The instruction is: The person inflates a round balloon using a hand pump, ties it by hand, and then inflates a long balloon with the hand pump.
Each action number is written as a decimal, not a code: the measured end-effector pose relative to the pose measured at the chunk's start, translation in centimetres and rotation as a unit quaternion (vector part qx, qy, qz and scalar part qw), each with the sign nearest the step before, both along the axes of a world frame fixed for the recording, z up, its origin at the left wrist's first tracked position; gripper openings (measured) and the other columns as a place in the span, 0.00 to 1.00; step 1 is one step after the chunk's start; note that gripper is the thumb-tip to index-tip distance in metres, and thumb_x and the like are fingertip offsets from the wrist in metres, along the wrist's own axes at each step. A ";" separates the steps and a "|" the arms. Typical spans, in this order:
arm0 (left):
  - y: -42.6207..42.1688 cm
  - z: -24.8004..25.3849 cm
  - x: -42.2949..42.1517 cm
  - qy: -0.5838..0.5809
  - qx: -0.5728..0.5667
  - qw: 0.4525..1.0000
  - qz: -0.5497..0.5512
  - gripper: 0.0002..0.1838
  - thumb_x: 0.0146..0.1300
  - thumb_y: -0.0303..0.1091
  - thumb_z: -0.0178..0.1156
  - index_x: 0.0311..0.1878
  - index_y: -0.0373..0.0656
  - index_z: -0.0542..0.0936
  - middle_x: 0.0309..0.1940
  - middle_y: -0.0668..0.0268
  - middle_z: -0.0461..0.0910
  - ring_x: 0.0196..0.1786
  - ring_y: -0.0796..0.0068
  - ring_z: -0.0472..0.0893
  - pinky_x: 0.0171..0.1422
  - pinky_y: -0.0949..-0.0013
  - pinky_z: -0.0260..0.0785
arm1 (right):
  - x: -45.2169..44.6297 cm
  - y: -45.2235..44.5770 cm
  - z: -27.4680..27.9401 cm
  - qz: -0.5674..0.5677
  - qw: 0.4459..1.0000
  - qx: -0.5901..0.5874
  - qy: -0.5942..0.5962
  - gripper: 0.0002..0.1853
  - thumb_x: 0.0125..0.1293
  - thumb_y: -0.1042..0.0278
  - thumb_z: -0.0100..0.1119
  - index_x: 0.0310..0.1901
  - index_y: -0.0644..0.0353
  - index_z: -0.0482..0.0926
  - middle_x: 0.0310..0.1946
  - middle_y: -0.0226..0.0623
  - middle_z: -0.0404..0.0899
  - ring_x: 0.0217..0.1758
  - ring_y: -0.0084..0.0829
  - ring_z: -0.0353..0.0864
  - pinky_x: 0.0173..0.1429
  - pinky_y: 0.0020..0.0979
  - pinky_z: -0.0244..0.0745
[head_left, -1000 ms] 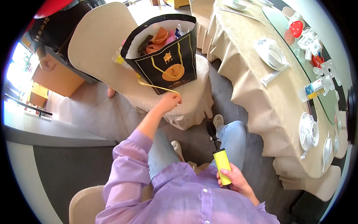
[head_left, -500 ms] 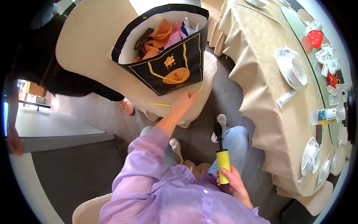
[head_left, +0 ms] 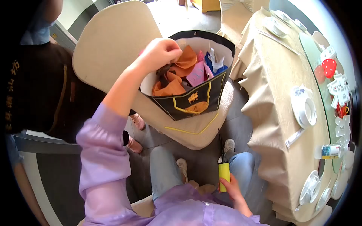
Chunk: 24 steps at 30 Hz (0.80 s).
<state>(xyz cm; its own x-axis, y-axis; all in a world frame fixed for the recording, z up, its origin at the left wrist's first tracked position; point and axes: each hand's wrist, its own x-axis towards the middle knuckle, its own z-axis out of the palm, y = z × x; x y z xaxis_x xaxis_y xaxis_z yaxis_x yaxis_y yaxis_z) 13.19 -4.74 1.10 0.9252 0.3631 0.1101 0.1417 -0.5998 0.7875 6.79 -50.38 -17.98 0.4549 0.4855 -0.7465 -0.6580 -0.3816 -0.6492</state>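
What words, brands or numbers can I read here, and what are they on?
"坊": on the other person's dark clothing; the characters next to it are too blurred to be sure.
Black bag: gold emblem and markings, too small to read.
Bottle: label too small to read.
Narrow white packet: print too small to read.

The bag point(head_left: 184, 102) is of smooth, coated-looking paper with cord handles point(head_left: 209, 92); the pump point(head_left: 224, 176), smooth plastic. The tablecloth point(head_left: 281, 81) shows softly lustrous, patterned cloth; the chair cover point(head_left: 113, 41), matt cloth; the turntable point(head_left: 312, 51), glossy glass.
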 end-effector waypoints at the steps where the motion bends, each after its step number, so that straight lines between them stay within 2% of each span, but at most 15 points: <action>1: 0.7 -0.4 1.3 0.059 -0.025 0.998 -0.028 0.09 0.55 0.33 0.58 0.30 0.35 0.77 0.20 0.70 0.74 0.23 0.86 0.71 0.28 0.81 0.64 | 0.2 0.2 -0.1 0.012 1.000 -0.004 -0.010 0.13 0.58 0.67 0.57 0.40 0.62 0.66 0.25 0.36 0.73 0.20 0.27 0.75 0.22 0.27 0.71; 3: 0.9 -2.1 3.6 0.177 -0.003 0.982 -0.060 0.09 0.53 0.33 0.58 0.29 0.36 0.77 0.22 0.67 0.76 0.25 0.80 0.74 0.31 0.77 0.67 | 0.5 0.1 -0.7 0.013 1.000 -0.007 -0.016 0.14 0.58 0.67 0.58 0.41 0.62 0.66 0.25 0.35 0.73 0.20 0.27 0.75 0.22 0.27 0.71; 5: 0.6 -4.2 5.5 0.040 0.163 0.970 -0.177 0.07 0.52 0.32 0.57 0.30 0.38 0.78 0.23 0.62 0.77 0.26 0.71 0.76 0.34 0.70 0.68 | 0.6 -0.1 -1.1 0.010 1.000 -0.014 -0.019 0.14 0.58 0.66 0.58 0.41 0.63 0.66 0.25 0.35 0.73 0.20 0.27 0.75 0.22 0.27 0.71; 6: 0.1 -4.7 6.4 -0.004 0.140 0.979 -0.146 0.07 0.46 0.33 0.58 0.27 0.42 0.79 0.26 0.57 0.78 0.33 0.59 0.77 0.40 0.64 0.69 | 0.6 -0.2 -1.3 0.009 1.000 -0.024 -0.012 0.15 0.57 0.66 0.58 0.41 0.63 0.66 0.25 0.35 0.73 0.21 0.27 0.75 0.22 0.27 0.71; 7: 0.2 -4.7 7.2 -0.006 0.139 0.979 -0.148 0.07 0.46 0.33 0.58 0.27 0.42 0.79 0.26 0.57 0.78 0.33 0.59 0.77 0.40 0.64 0.69 | 0.8 -0.1 -1.4 0.009 0.999 -0.034 -0.005 0.15 0.57 0.66 0.59 0.42 0.63 0.66 0.25 0.35 0.73 0.21 0.27 0.76 0.22 0.27 0.71; 9: 1.1 -4.8 8.7 -0.043 0.224 0.973 -0.028 0.07 0.47 0.32 0.55 0.27 0.41 0.79 0.27 0.54 0.78 0.34 0.56 0.77 0.41 0.62 0.69 | 1.2 0.0 -1.3 0.011 0.999 -0.052 0.002 0.16 0.57 0.66 0.59 0.42 0.63 0.66 0.26 0.35 0.73 0.21 0.28 0.76 0.23 0.27 0.72; 10: 2.0 -4.7 9.1 -0.009 0.264 0.965 0.009 0.07 0.46 0.30 0.53 0.27 0.39 0.78 0.29 0.53 0.78 0.36 0.54 0.77 0.43 0.61 0.69 | 1.5 0.2 -1.4 0.017 0.998 -0.066 0.010 0.16 0.57 0.65 0.59 0.42 0.63 0.66 0.26 0.35 0.73 0.21 0.28 0.76 0.23 0.27 0.72; 11: 3.1 -4.9 9.0 0.030 0.335 0.941 0.024 0.07 0.46 0.28 0.51 0.27 0.39 0.78 0.24 0.53 0.78 0.29 0.57 0.79 0.36 0.61 0.71 | 1.8 0.2 -1.8 0.025 0.997 -0.067 0.014 0.16 0.57 0.65 0.59 0.42 0.63 0.66 0.26 0.35 0.73 0.21 0.28 0.76 0.23 0.27 0.72; 13: 2.4 -2.4 7.5 0.310 0.168 0.933 0.074 0.08 0.46 0.26 0.50 0.24 0.36 0.78 0.17 0.55 0.76 0.20 0.62 0.78 0.27 0.62 0.71 | 2.4 0.0 -2.8 0.039 0.997 -0.070 0.013 0.16 0.57 0.66 0.59 0.43 0.62 0.66 0.26 0.36 0.73 0.22 0.29 0.77 0.23 0.27 0.72; 15: 3.2 -3.2 5.9 0.451 0.184 0.871 0.062 0.09 0.47 0.29 0.51 0.23 0.33 0.76 0.13 0.57 0.74 0.14 0.66 0.75 0.23 0.64 0.69 | 3.1 0.5 -3.2 0.047 0.996 -0.065 0.033 0.17 0.57 0.66 0.59 0.43 0.63 0.65 0.26 0.36 0.73 0.22 0.29 0.76 0.23 0.28 0.72; 17: 2.7 -2.7 4.1 0.525 0.238 0.817 -0.020 0.08 0.47 0.28 0.51 0.23 0.34 0.77 0.15 0.56 0.75 0.18 0.64 0.77 0.26 0.64 0.70 | 2.8 0.3 -3.6 0.040 0.996 -0.064 0.054 0.17 0.57 0.66 0.59 0.44 0.63 0.65 0.27 0.37 0.73 0.21 0.29 0.76 0.23 0.28 0.73; 19: 3.2 -3.2 2.8 0.468 0.256 0.845 -0.035 0.09 0.45 0.26 0.50 0.15 0.34 0.76 0.12 0.55 0.74 0.18 0.63 0.78 0.26 0.64 0.71 | 2.6 -0.4 -3.9 0.054 0.996 -0.066 0.018 0.18 0.57 0.68 0.58 0.45 0.63 0.64 0.27 0.37 0.73 0.21 0.29 0.76 0.22 0.28 0.72; 21: 3.3 -1.9 3.0 0.478 0.257 0.840 -0.026 0.08 0.46 0.30 0.53 0.19 0.37 0.78 0.15 0.56 0.75 0.23 0.61 0.78 0.31 0.63 0.71 | 3.2 0.7 -0.5 0.043 0.994 -0.087 0.050 0.18 0.56 0.68 0.59 0.45 0.64 0.64 0.27 0.37 0.73 0.20 0.29 0.76 0.22 0.28 0.72; 23: 2.8 0.0 3.4 0.306 0.251 0.918 -0.002 0.09 0.48 0.36 0.56 0.23 0.41 0.78 0.19 0.58 0.77 0.27 0.58 0.77 0.33 0.62 0.70 | 3.3 1.2 3.2 0.031 0.989 -0.116 0.081 0.19 0.56 0.69 0.59 0.46 0.64 0.64 0.27 0.37 0.73 0.20 0.28 0.76 0.22 0.28 0.72; 24: 2.6 0.5 4.0 0.248 0.189 0.949 -0.039 0.09 0.50 0.37 0.60 0.25 0.40 0.77 0.20 0.60 0.77 0.27 0.62 0.77 0.32 0.64 0.68 | 3.2 1.1 4.4 0.031 0.988 -0.125 0.087 0.19 0.56 0.69 0.59 0.45 0.65 0.64 0.27 0.37 0.73 0.20 0.28 0.76 0.21 0.28 0.72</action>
